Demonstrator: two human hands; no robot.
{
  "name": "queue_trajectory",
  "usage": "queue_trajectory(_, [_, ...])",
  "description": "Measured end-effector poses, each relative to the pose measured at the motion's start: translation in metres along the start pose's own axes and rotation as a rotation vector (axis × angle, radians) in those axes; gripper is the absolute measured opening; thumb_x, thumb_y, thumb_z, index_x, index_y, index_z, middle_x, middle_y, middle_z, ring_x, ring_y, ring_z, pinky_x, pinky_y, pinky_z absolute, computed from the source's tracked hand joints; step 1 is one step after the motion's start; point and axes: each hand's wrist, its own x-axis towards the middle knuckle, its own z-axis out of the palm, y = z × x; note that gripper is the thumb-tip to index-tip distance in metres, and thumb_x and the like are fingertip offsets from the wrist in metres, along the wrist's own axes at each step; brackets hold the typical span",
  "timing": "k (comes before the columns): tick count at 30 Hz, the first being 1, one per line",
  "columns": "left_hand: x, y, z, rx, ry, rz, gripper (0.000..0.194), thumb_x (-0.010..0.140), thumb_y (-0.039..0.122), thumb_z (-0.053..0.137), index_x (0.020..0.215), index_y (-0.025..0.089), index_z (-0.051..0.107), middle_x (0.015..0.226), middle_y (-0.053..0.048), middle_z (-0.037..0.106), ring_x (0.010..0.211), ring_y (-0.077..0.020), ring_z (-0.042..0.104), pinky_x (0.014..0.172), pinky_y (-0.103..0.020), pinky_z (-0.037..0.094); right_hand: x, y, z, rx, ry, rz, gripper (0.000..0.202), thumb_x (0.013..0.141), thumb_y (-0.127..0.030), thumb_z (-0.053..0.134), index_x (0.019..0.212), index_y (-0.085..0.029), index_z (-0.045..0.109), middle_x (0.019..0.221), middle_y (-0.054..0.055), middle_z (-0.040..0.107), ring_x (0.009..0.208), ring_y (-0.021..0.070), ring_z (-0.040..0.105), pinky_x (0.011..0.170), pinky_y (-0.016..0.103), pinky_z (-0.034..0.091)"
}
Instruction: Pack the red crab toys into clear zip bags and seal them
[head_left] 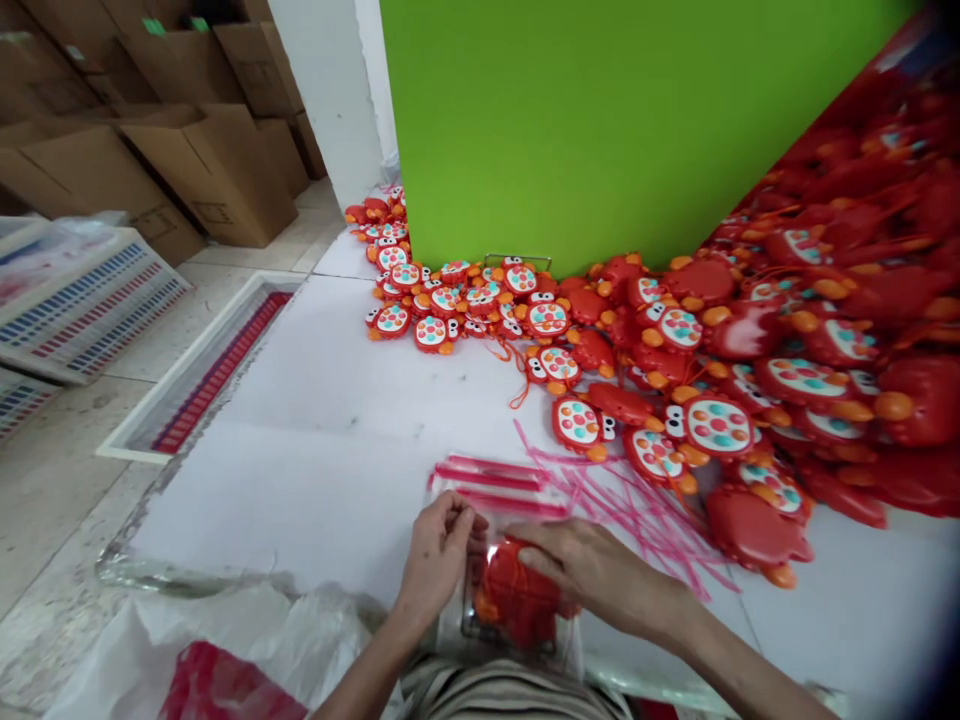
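A red toy with orange feet (pixel 517 600) lies in a clear plastic package at the table's near edge, blurred by motion. My right hand (pixel 592 570) rests over the toy's upper right side, fingers bent around it. At the package's upper left corner, my left hand (pixel 444 545) has its fingers pinched together; what they hold is too small to tell. Just beyond both hands lie flat clear bags with pink edges (pixel 499 485). Loose pink strips (pixel 645 510) spread to the right of them.
Many red crab-like toys (pixel 720 425) pile up at the right and along a green panel (pixel 570 130). The white table (pixel 300 440) has its left edge near a crate (pixel 217 370). Cardboard boxes (pixel 225 170) stand far left; a white plastic bag (pixel 127 650) is near left.
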Motion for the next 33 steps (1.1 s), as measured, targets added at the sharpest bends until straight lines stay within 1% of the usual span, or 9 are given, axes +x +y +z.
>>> queue_trajectory(2, [-0.001,0.0,0.002,-0.042,-0.007,-0.016,0.02,0.084,0.035,0.047,0.076,0.017,0.05,0.074,-0.004,0.064,0.071,-0.0171,0.063,0.065,-0.03,0.052,0.003,-0.004,0.0,-0.09,0.01,-0.019,0.023,0.091,-0.036,0.045,0.1,-0.027,0.065,0.089,0.004,0.068,0.074,0.0191,0.065,0.063,0.027,0.05])
queue_trajectory(5, [-0.003,0.0,0.002,-0.072,0.0,-0.022,0.02,0.085,0.038,0.047,0.079,0.018,0.048,0.075,-0.004,0.065,0.07,-0.0169,0.064,0.068,-0.031,0.053,0.004,-0.007,0.011,-0.089,0.152,-0.057,0.021,0.09,-0.034,0.048,0.096,-0.023,0.065,0.095,0.006,0.065,0.08,0.0187,0.062,0.067,0.028,0.049])
queue_trajectory(7, [-0.004,-0.001,0.001,-0.099,-0.006,-0.061,0.021,0.085,0.04,0.047,0.08,0.019,0.046,0.076,-0.003,0.066,0.068,-0.0165,0.065,0.068,-0.031,0.053,0.003,-0.007,0.021,-0.032,0.21,-0.106,0.024,0.091,-0.031,0.045,0.086,-0.02,0.065,0.088,0.006,0.065,0.08,0.0182,0.059,0.069,0.028,0.048])
queue_trajectory(10, [-0.008,-0.003,0.0,-0.146,-0.016,-0.113,0.022,0.084,0.041,0.048,0.082,0.019,0.046,0.078,-0.003,0.067,0.069,-0.0169,0.065,0.068,-0.031,0.053,0.005,-0.006,0.03,-0.035,0.277,-0.087,0.027,0.091,-0.03,0.045,0.074,-0.018,0.063,0.073,0.005,0.063,0.07,0.0178,0.057,0.065,0.029,0.046])
queue_trajectory(15, [-0.01,-0.006,-0.006,-0.041,-0.032,-0.07,0.024,0.084,0.036,0.048,0.089,0.016,0.059,0.081,-0.005,0.068,0.077,-0.0187,0.064,0.074,-0.031,0.052,0.02,-0.012,0.031,-0.082,0.403,-0.086,0.018,0.089,-0.023,0.048,0.088,-0.018,0.065,0.076,0.005,0.065,0.074,0.0187,0.057,0.069,0.031,0.046])
queue_trajectory(20, [-0.009,0.002,-0.005,0.108,-0.091,0.034,0.027,0.083,0.023,0.043,0.093,0.015,0.066,0.087,-0.005,0.069,0.085,-0.0193,0.061,0.078,-0.029,0.048,0.037,-0.025,0.035,-0.155,0.401,-0.086,0.016,0.086,-0.014,0.05,0.094,-0.017,0.063,0.083,0.006,0.066,0.079,0.0207,0.058,0.072,0.032,0.047])
queue_trajectory(25, [-0.012,0.011,0.004,0.357,-0.049,0.115,0.028,0.084,0.017,0.039,0.092,0.017,0.066,0.082,-0.004,0.068,0.071,-0.0174,0.059,0.068,-0.028,0.045,0.045,-0.029,0.038,-0.266,0.368,-0.059,0.014,0.084,-0.011,0.049,0.082,-0.015,0.063,0.078,0.007,0.065,0.074,0.0207,0.058,0.069,0.032,0.046])
queue_trajectory(29, [-0.013,0.007,0.0,0.353,-0.079,0.136,0.025,0.086,0.02,0.04,0.092,0.018,0.063,0.085,-0.004,0.068,0.077,-0.0179,0.062,0.072,-0.028,0.047,0.037,-0.015,0.031,-0.074,0.496,0.049,0.014,0.083,-0.014,0.048,0.078,-0.017,0.06,0.075,0.005,0.065,0.07,0.0177,0.058,0.064,0.028,0.045])
queue_trajectory(33, [-0.01,-0.003,-0.011,0.185,-0.066,0.018,0.021,0.087,0.032,0.042,0.083,0.018,0.058,0.077,-0.004,0.067,0.073,-0.0175,0.064,0.068,-0.027,0.05,-0.002,0.028,0.012,0.076,0.68,0.338,0.015,0.081,-0.026,0.047,0.079,-0.018,0.06,0.076,0.005,0.066,0.067,0.0178,0.06,0.063,0.029,0.047])
